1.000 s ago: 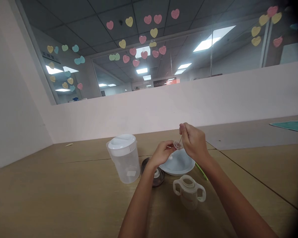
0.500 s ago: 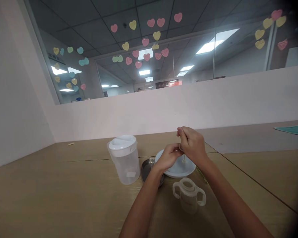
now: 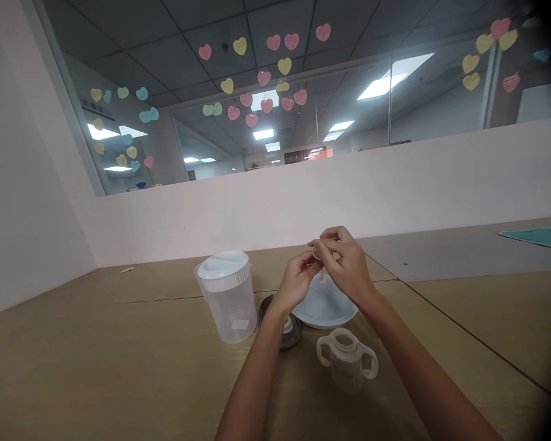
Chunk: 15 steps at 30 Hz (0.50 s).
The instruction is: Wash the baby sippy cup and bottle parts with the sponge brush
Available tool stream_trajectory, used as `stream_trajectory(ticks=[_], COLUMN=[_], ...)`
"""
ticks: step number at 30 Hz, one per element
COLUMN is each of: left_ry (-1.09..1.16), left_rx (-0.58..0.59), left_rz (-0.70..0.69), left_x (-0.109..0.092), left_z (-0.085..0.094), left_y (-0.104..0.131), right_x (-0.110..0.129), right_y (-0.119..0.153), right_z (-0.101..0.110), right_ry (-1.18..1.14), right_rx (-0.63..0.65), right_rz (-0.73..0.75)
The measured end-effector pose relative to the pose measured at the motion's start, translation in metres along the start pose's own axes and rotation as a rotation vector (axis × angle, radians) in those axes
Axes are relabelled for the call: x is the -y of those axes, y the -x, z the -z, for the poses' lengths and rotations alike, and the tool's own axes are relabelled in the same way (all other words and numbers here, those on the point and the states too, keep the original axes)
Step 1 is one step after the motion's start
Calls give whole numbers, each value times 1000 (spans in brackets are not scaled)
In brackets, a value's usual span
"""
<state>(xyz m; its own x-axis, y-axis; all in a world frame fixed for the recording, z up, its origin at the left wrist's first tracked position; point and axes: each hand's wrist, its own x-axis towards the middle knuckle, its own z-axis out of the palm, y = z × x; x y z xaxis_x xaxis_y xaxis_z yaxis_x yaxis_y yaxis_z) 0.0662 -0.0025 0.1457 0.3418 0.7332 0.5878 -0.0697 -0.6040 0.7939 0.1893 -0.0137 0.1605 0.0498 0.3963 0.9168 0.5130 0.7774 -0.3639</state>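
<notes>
Close together above a white bowl (image 3: 327, 309), my left hand (image 3: 296, 283) and my right hand (image 3: 347, 263) are both closed on a small, pale, rounded part (image 3: 316, 253). A thin straw-like stem (image 3: 322, 275) hangs below it. Fingers cover most of the part, so its exact kind is unclear. Nearer to me stands a translucent baby cup (image 3: 347, 365) with two handles and an open top. Partly behind my left forearm is a dark metal dish (image 3: 292, 340), with a white ring-shaped piece (image 3: 288, 326) in it.
A translucent plastic pitcher (image 3: 232, 303) with a white lid stands left of the dish. Farther left lies a small pale scrap (image 3: 127, 270). A teal cloth (image 3: 539, 236) is at the far right. A low white wall (image 3: 239, 211) with glass above borders the brown table (image 3: 119, 367).
Both hands have shifted slightly left and up with the small part. My right fingers have changed from a fist-like grip to a fingertip hold. The white ring-shaped piece now shows in the dish.
</notes>
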Motion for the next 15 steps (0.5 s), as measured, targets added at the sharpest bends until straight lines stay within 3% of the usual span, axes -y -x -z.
stream_trajectory(ticks=[5, 9, 15], left_ry=[-344, -621, -784], left_rx=[26, 78, 90], left_rz=[-87, -210, -307], left_x=[-3, -10, -12], left_z=[1, -6, -13], left_y=[5, 6, 2], right_x=[4, 10, 25], right_y=[-5, -10, -13], right_z=[10, 28, 51], right_ry=[-33, -19, -7], right_rx=[-114, -316, -504], right_rz=[87, 63, -2])
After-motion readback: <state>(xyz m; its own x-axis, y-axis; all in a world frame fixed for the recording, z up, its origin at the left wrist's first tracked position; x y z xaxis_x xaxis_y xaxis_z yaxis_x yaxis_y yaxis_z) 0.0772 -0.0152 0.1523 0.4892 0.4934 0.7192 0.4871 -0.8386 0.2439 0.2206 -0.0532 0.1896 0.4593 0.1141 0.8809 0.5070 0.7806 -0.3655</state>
